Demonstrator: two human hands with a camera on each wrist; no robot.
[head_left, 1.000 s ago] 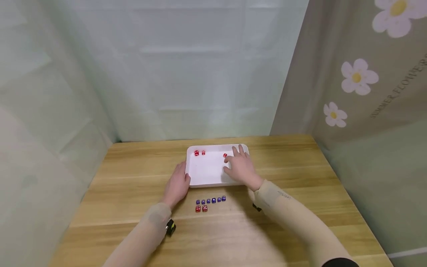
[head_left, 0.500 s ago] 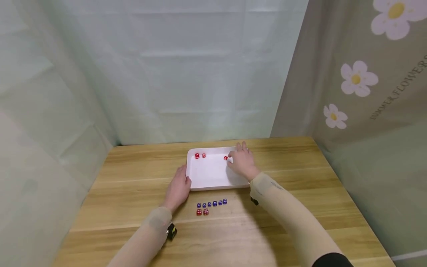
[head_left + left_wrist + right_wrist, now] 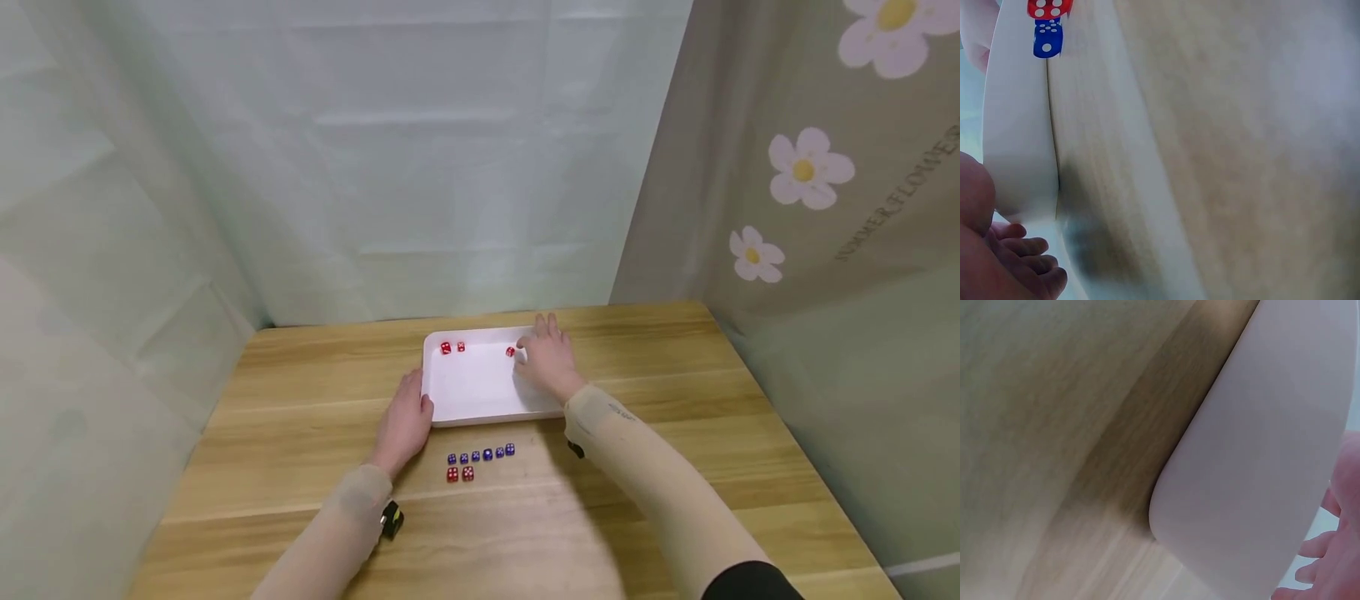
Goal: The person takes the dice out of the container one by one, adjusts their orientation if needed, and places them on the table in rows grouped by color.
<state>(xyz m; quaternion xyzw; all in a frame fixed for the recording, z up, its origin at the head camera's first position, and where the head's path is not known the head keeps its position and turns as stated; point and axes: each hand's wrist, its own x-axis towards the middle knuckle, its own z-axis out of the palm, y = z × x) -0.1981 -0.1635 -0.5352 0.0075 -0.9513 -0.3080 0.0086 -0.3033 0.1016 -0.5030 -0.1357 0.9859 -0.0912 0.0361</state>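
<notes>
A shallow white tray [image 3: 480, 419] lies on the wooden table. Two red dice [image 3: 446, 347] sit in its far left corner, and a third red die [image 3: 510, 352] is farther right. My left hand [image 3: 405, 421] holds the tray's left side, thumb at the near corner. Over the tray's right end reaches my right hand [image 3: 550, 362], index finger and thumb apart beside the third die, other fingers stretched across the far rim. In the right wrist view the tray's outer wall [image 3: 1254, 444] hides part of that hand.
In front of the tray, a row of several blue dice [image 3: 487, 454] runs left to right. Two red dice [image 3: 460, 474] lie just nearer, below the row's left end. The table [image 3: 285, 417] meets hanging curtains [image 3: 450, 167] at its far edge.
My right hand has shifted slightly right, its index finger and thumb drawing back from the third red die. My left hand stays at the tray, and the dice keep their arrangement.
</notes>
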